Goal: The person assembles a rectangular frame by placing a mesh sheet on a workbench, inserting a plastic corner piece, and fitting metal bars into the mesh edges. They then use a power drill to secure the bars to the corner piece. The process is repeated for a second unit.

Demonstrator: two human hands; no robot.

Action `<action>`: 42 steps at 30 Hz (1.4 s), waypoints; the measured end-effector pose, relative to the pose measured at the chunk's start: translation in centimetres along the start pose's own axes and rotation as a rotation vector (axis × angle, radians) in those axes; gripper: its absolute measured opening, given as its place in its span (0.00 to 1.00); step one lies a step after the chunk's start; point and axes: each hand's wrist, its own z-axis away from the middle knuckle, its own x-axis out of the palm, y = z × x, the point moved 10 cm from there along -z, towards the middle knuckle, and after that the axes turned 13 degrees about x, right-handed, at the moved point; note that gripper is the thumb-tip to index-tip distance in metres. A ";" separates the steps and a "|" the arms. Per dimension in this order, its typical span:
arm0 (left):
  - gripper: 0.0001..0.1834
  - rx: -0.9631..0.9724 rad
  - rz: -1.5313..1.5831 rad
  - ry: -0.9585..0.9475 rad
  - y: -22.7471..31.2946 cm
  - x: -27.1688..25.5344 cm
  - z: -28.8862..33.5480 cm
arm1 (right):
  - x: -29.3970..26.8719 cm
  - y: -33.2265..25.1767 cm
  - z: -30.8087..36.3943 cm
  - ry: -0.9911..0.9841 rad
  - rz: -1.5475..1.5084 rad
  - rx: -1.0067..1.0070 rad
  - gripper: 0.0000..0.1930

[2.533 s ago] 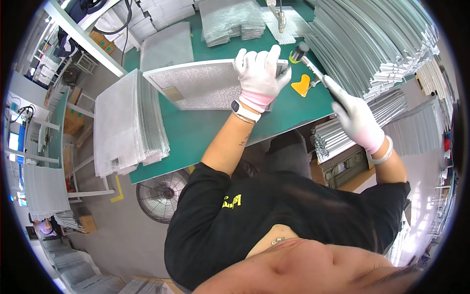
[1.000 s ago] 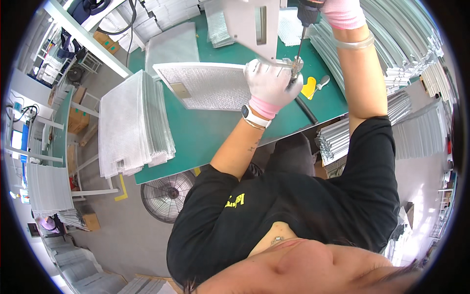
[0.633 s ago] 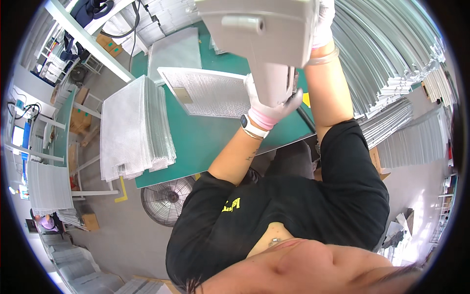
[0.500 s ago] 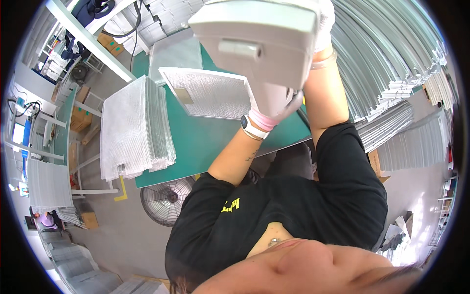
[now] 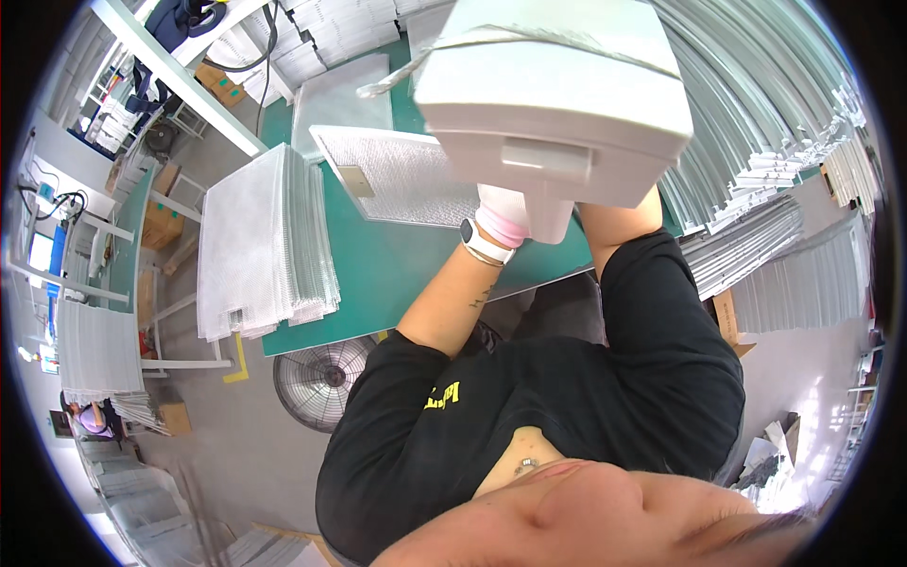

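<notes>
Hands hid behind the pale grey plastic machine head [image 5: 553, 94]; your grip couldn't be told, rectangular metal mesh filter [image 5: 406, 175] awaiting pressing.

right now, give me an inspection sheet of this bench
surface: green table, partly bare near its front edge
job's things: flat metal mesh panel lying on the table; big white box-shaped device close to the camera, above the panel
clutter: stack of mesh sheets at left; metal strips piled at right
hands: left hand gloved, mostly hidden behind the device; right hand hidden
cables: black cable at top left
surroundings: floor fan under the table; cardboard boxes at left
</notes>
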 end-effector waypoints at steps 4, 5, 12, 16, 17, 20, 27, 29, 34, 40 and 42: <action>0.20 -0.187 0.206 0.178 -1.7 -4.7 -2.3 | -0.9 -0.9 -0.2 0.026 0.107 -0.019 0.14; 0.19 -0.194 0.161 0.242 -1.8 -4.9 -1.8 | -0.8 -1.1 -0.8 0.014 0.125 -0.017 0.13; 0.10 -0.147 0.206 0.267 -0.8 -6.0 -2.0 | 7.7 -9.2 0.5 0.021 0.300 -0.161 0.08; 0.11 -0.141 0.176 0.145 0.3 -8.2 -1.0 | 12.6 -9.9 0.4 -0.099 0.318 -0.154 0.06; 0.12 -0.126 0.217 0.094 1.6 -9.3 -1.0 | 13.2 -10.6 1.3 -0.040 0.343 -0.183 0.06; 0.12 -0.078 0.292 0.044 5.0 -13.7 3.3 | 14.6 -9.7 2.4 -0.019 0.323 -0.161 0.08; 0.06 0.008 0.759 -0.617 12.1 -12.7 31.8 | 15.5 -7.9 3.1 -0.051 0.179 -0.104 0.10; 0.07 0.112 0.648 -0.870 12.1 -11.0 31.5 | 14.5 -7.8 2.9 -0.014 0.165 -0.126 0.10; 0.25 -0.202 0.126 -0.464 0.3 -14.1 19.3 | 14.4 -6.3 3.5 0.089 -0.065 -0.132 0.09; 0.23 -0.447 0.141 -0.631 -5.4 -6.8 16.5 | 15.8 -7.7 3.5 -0.036 0.012 -0.156 0.10; 0.19 -0.423 0.155 -0.545 -4.4 -6.4 14.1 | 16.3 -8.3 3.7 -0.043 0.064 -0.172 0.10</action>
